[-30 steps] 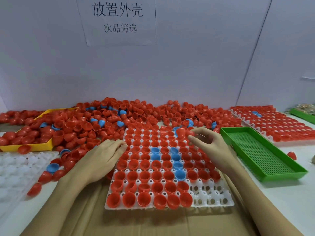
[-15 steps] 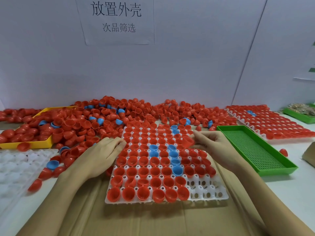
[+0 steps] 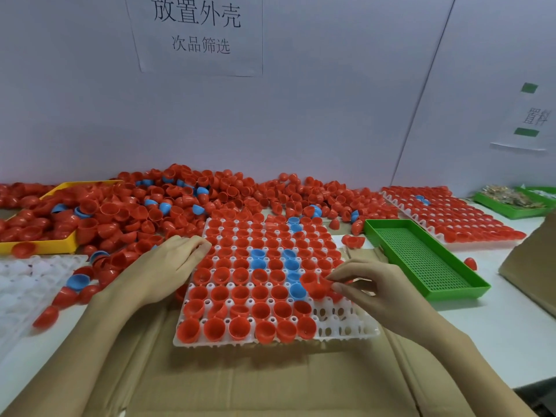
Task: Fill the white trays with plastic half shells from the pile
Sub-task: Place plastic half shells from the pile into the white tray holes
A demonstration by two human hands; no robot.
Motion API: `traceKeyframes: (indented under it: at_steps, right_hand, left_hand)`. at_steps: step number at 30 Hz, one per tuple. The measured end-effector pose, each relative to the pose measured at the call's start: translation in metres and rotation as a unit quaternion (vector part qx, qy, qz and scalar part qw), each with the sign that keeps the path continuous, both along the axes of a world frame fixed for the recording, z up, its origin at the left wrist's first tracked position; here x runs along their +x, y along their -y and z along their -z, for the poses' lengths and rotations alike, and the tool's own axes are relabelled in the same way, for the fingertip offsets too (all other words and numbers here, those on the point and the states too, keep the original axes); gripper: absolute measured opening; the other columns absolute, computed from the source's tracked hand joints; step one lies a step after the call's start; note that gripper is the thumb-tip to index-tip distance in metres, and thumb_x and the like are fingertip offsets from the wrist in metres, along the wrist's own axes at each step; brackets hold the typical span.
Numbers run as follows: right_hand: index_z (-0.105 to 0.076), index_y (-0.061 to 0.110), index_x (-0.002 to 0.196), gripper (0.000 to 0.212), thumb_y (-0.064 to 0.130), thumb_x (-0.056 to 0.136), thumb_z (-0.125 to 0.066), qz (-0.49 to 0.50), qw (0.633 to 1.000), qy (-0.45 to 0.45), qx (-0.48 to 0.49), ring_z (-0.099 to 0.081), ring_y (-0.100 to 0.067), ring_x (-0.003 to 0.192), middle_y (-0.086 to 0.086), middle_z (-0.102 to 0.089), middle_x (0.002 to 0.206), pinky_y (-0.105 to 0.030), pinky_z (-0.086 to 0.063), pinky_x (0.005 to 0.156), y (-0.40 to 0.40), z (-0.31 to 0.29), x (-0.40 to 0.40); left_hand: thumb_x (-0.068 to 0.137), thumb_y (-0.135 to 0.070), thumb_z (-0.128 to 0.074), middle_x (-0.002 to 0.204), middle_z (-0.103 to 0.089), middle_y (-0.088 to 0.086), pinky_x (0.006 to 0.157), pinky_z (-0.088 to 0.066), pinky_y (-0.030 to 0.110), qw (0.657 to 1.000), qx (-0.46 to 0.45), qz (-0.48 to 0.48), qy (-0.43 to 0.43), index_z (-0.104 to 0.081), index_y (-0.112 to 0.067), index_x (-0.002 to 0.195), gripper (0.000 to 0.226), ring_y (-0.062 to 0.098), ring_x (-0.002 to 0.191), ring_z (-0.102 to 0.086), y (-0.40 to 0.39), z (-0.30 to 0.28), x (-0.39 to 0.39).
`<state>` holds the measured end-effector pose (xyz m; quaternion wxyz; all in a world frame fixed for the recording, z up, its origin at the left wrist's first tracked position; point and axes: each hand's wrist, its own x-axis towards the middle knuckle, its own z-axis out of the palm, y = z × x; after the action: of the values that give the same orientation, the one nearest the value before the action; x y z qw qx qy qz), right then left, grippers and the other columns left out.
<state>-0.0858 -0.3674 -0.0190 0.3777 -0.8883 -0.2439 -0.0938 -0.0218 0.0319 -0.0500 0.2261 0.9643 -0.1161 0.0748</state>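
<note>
- Right hand (image 3: 380,291) pinches a red half shell (image 3: 314,285) over the white tray (image 3: 346,329), near its right edge.
- Left hand (image 3: 164,267), fingers relaxed, rests against the tray's left edge.
- The pile (image 3: 180,206) lies behind the tray.

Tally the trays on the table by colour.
White trays: 3
Green trays: 2 plain to see
Yellow tray: 1
Total: 6

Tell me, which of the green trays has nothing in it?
The near green mesh tray, right of the white tray. Its perforated floor is bare, while the far green tray by the wall holds a brownish heap.
</note>
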Motion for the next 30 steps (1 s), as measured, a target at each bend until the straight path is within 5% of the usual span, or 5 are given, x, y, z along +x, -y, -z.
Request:
traceKeyframes:
  at_steps: [5, 10, 17, 30]
  right_hand:
    - [-0.08, 0.03, 0.1, 0.009, 0.03, 0.092, -0.076, 0.031, 0.997, 0.059, 0.042, -0.075, -0.013, 0.088, 0.014, -0.076, 0.095, -0.034, -0.062, 0.075, -0.001, 0.0, -0.012]
    - [-0.075, 0.04, 0.093, 0.024, 0.063, 0.091, -0.07, -0.011, 0.997, 0.033, -0.068, -0.069, -0.015, 0.079, 0.013, -0.07, 0.093, -0.03, -0.056, 0.067, 0.003, -0.001, -0.039]
    - [-0.072, 0.032, 0.097, 0.025, 0.056, 0.092, -0.073, -0.007, 0.982, 0.025, -0.188, -0.053, 0.002, 0.089, 0.011, -0.059, 0.089, -0.008, -0.039, 0.068, -0.019, 0.001, -0.052]
    - [-0.078, 0.033, 0.093, 0.03, 0.062, 0.088, -0.073, -0.019, 0.988, -0.001, -0.152, -0.057, -0.008, 0.08, 0.01, -0.064, 0.085, -0.013, -0.04, 0.065, -0.018, -0.005, -0.049]
  left_hand:
    - [0.097, -0.073, -0.013, 0.104, -0.054, -0.024, 0.085, -0.04, 0.023, 1.0, 0.001, 0.003, -0.007, -0.052, -0.043, 0.135, 0.062, -0.008, 0.098, -0.052, 0.001, 0.0, 0.0]
    - [0.097, -0.073, -0.013, 0.1, -0.056, -0.021, 0.079, -0.04, 0.02, 1.0, 0.007, 0.0, -0.002, -0.053, -0.043, 0.129, 0.06, -0.005, 0.095, -0.055, 0.0, 0.0, 0.0]
    - [0.097, -0.072, -0.012, 0.105, -0.052, -0.021, 0.089, -0.044, 0.029, 1.0, 0.016, 0.0, -0.014, -0.05, -0.04, 0.139, 0.065, -0.004, 0.096, -0.053, 0.002, -0.002, -0.001]
    - [0.096, -0.072, -0.013, 0.103, -0.052, -0.022, 0.091, -0.043, 0.028, 1.0, 0.007, 0.0, -0.015, -0.051, -0.039, 0.139, 0.066, -0.003, 0.097, -0.053, 0.001, -0.003, -0.001]
